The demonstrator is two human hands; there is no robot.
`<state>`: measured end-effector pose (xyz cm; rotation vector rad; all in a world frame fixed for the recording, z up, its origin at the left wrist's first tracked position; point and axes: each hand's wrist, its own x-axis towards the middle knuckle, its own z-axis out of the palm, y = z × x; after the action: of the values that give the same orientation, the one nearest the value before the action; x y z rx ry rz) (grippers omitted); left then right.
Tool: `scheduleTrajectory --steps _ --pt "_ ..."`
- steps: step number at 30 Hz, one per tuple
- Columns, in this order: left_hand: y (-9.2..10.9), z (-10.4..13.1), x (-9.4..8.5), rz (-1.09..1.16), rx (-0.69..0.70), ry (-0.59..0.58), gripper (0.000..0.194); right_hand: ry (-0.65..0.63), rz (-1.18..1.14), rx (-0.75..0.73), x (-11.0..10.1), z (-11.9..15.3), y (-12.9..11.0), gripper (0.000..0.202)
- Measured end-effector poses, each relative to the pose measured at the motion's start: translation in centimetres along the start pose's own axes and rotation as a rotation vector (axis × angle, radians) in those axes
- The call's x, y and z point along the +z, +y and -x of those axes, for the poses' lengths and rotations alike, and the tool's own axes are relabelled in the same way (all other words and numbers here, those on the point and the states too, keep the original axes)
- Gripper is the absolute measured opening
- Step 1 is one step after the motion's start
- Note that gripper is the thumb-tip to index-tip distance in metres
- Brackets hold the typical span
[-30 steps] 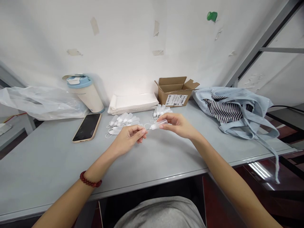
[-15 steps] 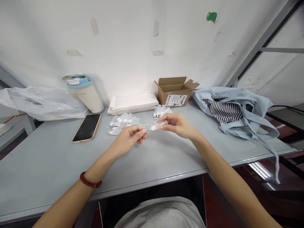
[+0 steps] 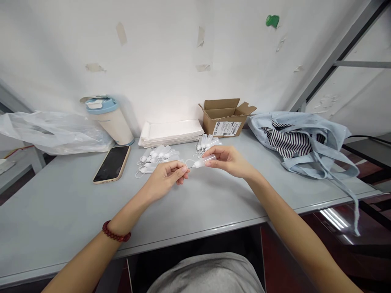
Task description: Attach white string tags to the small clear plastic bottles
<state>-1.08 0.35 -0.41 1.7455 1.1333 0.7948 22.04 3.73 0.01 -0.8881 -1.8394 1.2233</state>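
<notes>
My right hand [image 3: 227, 160] grips a small clear plastic bottle [image 3: 204, 161] with a white tip, held level above the grey table [image 3: 61, 211]. My left hand [image 3: 166, 178] pinches something thin at the bottle's tip; its fingers are closed together, and I cannot make out what the piece is. Behind the hands lie two heaps of the same small bottles, one heap [image 3: 157, 156] to the left and another heap [image 3: 207, 142] close to the cardboard box.
An open cardboard box [image 3: 225, 118] and a stack of white sheets [image 3: 171, 132] stand by the wall. A phone [image 3: 112, 163] and a lidded cup [image 3: 110, 120] are at the left, beside a clear plastic bag [image 3: 51, 130]. A blue cloth bag [image 3: 305, 140] lies at the right.
</notes>
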Motion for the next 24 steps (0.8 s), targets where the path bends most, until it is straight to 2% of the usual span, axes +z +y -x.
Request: scheduleTrajectory --steps 9,24 --pt "0.1 0.0 0.0 -0.003 -0.016 0.01 0.031 0.012 0.08 -0.025 0.2 0.1 -0.4 0.022" --pt "0.2 -0.1 0.6 -0.104 -0.007 0.14 0.026 0.108 0.152 -0.085 1.8 -0.2 0.6 0.021"
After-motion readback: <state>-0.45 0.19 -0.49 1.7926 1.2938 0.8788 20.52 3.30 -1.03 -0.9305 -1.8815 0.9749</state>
